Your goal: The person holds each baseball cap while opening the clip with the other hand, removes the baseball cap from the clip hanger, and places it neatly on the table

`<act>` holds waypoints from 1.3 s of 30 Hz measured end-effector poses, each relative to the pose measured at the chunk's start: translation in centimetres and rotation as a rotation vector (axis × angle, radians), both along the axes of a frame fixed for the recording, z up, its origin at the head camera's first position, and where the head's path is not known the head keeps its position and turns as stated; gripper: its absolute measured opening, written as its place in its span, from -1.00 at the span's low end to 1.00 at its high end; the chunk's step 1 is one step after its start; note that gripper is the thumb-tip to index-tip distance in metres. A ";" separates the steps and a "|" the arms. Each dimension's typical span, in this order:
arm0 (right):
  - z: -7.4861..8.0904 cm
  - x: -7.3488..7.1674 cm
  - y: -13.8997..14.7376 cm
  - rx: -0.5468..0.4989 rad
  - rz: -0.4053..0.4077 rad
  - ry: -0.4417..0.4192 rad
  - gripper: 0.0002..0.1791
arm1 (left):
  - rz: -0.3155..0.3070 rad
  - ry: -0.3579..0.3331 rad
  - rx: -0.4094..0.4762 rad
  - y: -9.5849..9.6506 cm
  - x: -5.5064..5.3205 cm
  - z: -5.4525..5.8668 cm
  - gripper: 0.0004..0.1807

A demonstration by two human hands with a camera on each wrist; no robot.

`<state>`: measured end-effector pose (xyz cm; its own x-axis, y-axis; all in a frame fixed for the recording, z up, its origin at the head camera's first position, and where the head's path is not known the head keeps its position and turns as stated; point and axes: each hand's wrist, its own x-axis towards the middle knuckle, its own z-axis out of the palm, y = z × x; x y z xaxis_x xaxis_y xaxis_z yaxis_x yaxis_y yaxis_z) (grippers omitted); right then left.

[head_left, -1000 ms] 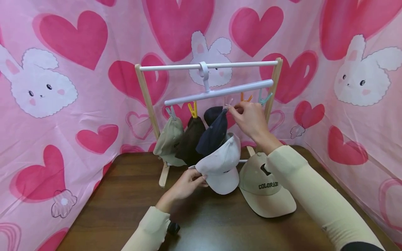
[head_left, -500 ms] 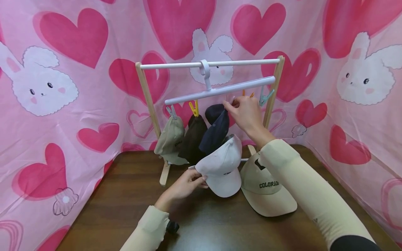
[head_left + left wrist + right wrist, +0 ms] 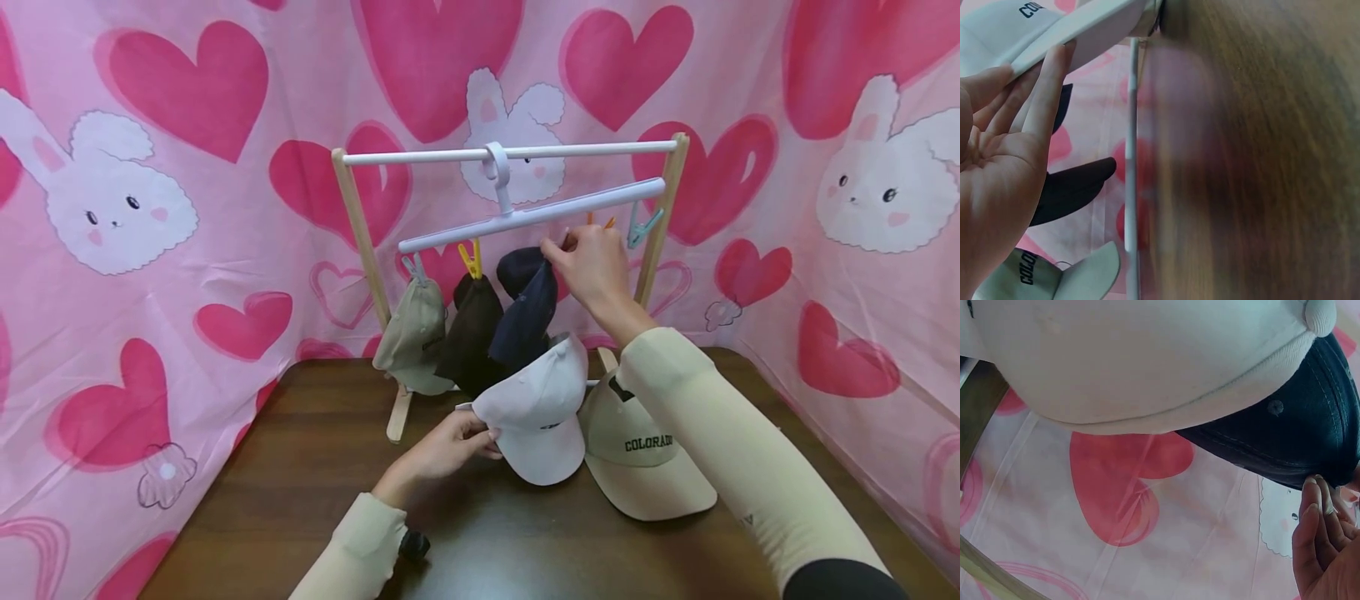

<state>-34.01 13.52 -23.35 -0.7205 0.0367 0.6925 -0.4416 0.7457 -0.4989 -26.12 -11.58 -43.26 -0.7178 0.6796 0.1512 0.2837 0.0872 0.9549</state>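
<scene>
My left hand [image 3: 446, 446] pinches the brim edge of a white baseball cap [image 3: 536, 400], held tilted above the table; the left wrist view shows thumb and fingers on either side of the brim. Higher up, my right hand [image 3: 596, 271] pinches the top of a navy cap [image 3: 528, 317] beneath a white hanger bar [image 3: 532, 217]. In the right wrist view, its fingertips lie on the navy cap's edge [image 3: 1291, 437]; any clip there is hidden by the hand. The white cap covers the navy cap's lower end.
A beige cap [image 3: 412, 333] hangs under a grey clip [image 3: 417, 268], beside a dark brown cap [image 3: 474, 337] under a yellow clip [image 3: 474, 260]. Orange [image 3: 610, 222] and teal clips [image 3: 643, 227] hang right. A khaki "COLORADO" cap [image 3: 630, 433] rests on the wooden table [image 3: 247, 508].
My right fingers have shifted over the pink clip, which was visible earlier and is now hidden. The white cap has dropped slightly with my left hand still on its brim.
</scene>
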 end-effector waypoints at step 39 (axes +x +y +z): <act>-0.3 -0.5 -1.1 0.060 0.030 -0.033 -0.56 | -0.151 -0.053 0.017 -0.7 0.3 -0.6 -0.79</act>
<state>-34.55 12.40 -23.63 -0.7431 -0.0262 0.6686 -0.4485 0.7610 -0.4687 -25.78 -12.32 -43.89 -0.6146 0.7783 0.1286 0.2420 0.0309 0.9698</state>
